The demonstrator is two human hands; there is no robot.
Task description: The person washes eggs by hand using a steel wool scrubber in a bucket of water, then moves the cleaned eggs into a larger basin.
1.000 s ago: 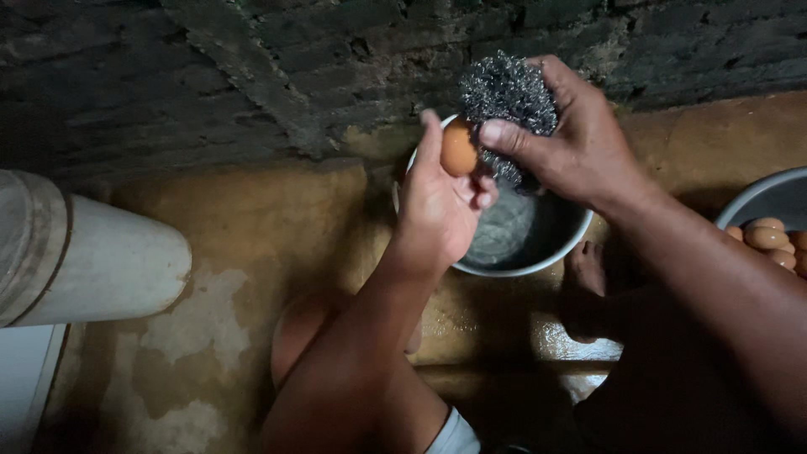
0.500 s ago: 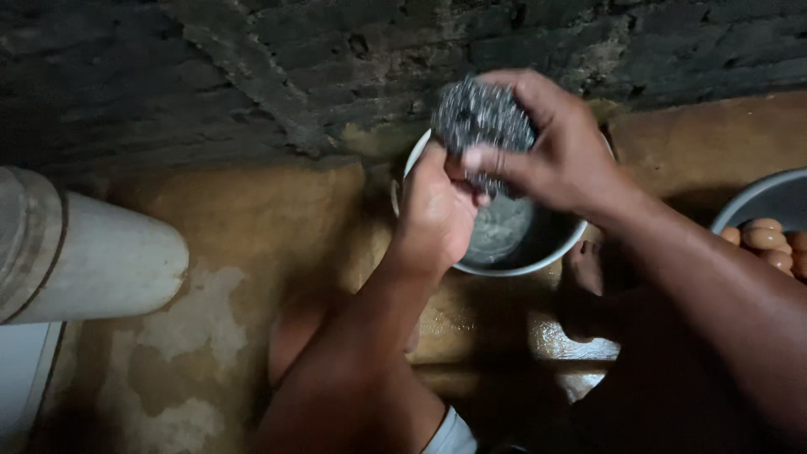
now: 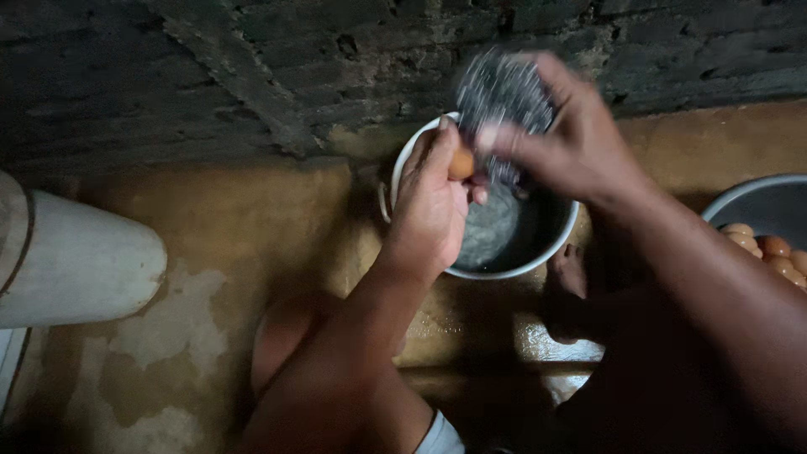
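Steel scourer [image 3: 503, 94] is shifting right, uncovering the egg [image 3: 461, 163] again.
Left hand [image 3: 430, 206] is pinching the egg over the white bowl [image 3: 402, 164]; right hand [image 3: 572, 139] is gripping the scourer.

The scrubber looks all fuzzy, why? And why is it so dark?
Head view: the scrubber and right hand are smeared by motion blur; the left hand holding the egg is sharper. Light is dim, with the brick wall in shadow.

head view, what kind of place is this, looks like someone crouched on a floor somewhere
Probably a rough wash spot on the floor of a house or yard. A dark brick wall meets a wet, stained cement floor, with a white basin of water and a metal bowl of eggs.
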